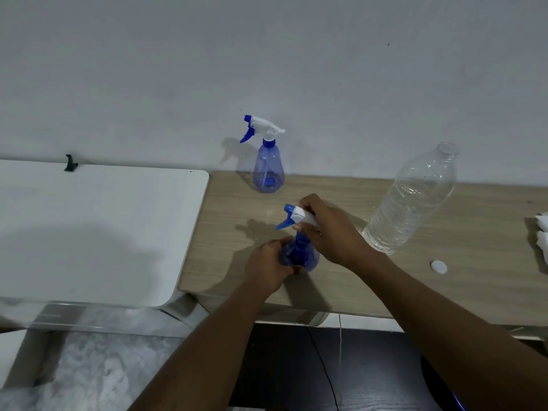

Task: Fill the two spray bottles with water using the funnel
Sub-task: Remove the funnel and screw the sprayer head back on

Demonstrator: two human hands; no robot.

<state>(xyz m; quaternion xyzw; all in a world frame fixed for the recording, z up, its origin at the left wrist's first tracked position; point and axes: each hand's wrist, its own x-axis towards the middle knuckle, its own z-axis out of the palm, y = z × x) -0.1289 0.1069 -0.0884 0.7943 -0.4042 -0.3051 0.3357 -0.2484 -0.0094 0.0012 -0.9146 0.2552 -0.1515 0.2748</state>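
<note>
Near spray bottle stands front-centre on the wooden surface. Left hand curls round its body; right hand grips the trigger head. Judged step: twisting the head, direction undetermined. Next move requires a steady body. No funnel visible.

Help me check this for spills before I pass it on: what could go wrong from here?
1. The water bottle stands uncapped, its cap lying on the table, close beside the right forearm; a bump could tip it.
2. The right hand grips the spray head while the left hand holds the near spray bottle; a hard twist might make the bottle slip.
3. No funnel is in view; pouring without one would likely spill.
</note>
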